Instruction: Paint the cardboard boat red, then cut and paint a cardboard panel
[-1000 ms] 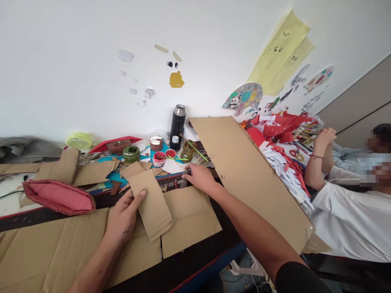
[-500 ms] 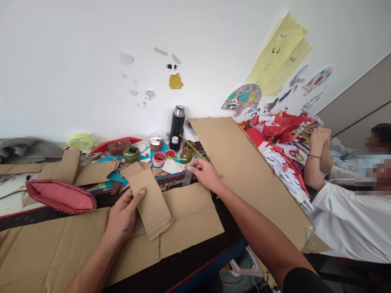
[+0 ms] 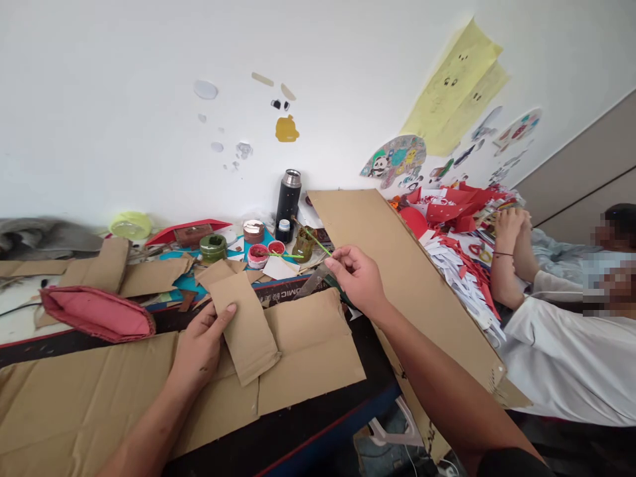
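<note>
My left hand holds a rectangular cardboard piece, thumb on top and fingers behind. Under it lies a larger creased cardboard sheet. My right hand has its fingers curled in a pinch at the lower end of a green-handled paintbrush. The brush's dark tip points up and left, across a jar of murky liquid. Just left of that hand is a greyish see-through strip. A second green brush rests by the red paint pots.
Behind stand a black flask and a green paint jar. A pink-lined cardboard piece lies left. A big cardboard panel leans along the right, near paper scraps and another person's arms.
My right hand has moved right and slightly up, from beside the see-through strip to the green brush's end. More of the strip shows. My left hand still holds the cardboard piece.
</note>
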`<state>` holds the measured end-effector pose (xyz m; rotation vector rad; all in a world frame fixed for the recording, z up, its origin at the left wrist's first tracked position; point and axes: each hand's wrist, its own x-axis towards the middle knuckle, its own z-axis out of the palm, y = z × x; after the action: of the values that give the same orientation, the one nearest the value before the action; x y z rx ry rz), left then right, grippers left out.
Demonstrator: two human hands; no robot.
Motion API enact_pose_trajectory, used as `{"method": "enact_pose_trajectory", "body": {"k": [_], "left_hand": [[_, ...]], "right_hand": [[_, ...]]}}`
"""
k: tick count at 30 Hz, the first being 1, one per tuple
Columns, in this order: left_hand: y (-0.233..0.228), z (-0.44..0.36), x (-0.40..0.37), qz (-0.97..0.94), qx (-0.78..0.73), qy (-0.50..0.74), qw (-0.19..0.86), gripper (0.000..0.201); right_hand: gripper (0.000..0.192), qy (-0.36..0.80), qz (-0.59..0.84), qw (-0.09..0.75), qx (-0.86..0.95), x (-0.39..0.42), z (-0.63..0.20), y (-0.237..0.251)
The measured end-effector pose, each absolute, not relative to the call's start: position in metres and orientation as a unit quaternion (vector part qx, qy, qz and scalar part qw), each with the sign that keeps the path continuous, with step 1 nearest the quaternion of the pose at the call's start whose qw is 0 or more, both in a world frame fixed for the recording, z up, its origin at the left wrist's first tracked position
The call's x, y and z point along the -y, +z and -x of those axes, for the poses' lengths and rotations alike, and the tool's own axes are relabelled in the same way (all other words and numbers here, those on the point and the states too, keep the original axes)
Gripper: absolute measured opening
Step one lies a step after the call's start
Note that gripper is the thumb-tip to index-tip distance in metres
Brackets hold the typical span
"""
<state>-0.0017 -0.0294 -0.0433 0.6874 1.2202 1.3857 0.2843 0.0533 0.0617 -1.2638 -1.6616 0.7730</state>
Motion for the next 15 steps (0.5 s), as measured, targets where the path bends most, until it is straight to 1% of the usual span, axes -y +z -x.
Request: {"method": "enact_pose_trajectory", "body": {"k": [1, 3, 6, 10, 12, 15], "left_hand": [[-0.043, 0.002, 0.029, -0.292, -0.519, 0.586, 0.55, 0.057], [-0.043, 0.001, 0.03, -0.296, -0.522, 0.585, 0.546, 0.058], [-0.042, 0.001, 0.03, -0.303, -0.526, 0.582, 0.54, 0.06], [-0.042, 0.001, 0.03, -0.315, -0.526, 0.58, 0.535, 0.06], [-0.042, 0.001, 0.029, -0.318, -0.522, 0.58, 0.539, 0.06], [-0.041, 0.0, 0.029, -0.317, -0.514, 0.58, 0.546, 0.06]], "right_hand": [[0.029, 0.293, 0.503, 0.429, 0.691, -0.046, -0.283, 0.065], [0.026, 0.293, 0.488, 0.405, 0.716, -0.036, -0.278, 0.069], [0.028, 0.312, 0.469, 0.373, 0.737, -0.03, -0.268, 0.064], [0.027, 0.344, 0.445, 0.312, 0.766, -0.031, -0.256, 0.045], [0.024, 0.335, 0.44, 0.286, 0.783, -0.033, -0.25, 0.033], [0.029, 0.302, 0.47, 0.263, 0.786, -0.035, -0.245, 0.018]]}}
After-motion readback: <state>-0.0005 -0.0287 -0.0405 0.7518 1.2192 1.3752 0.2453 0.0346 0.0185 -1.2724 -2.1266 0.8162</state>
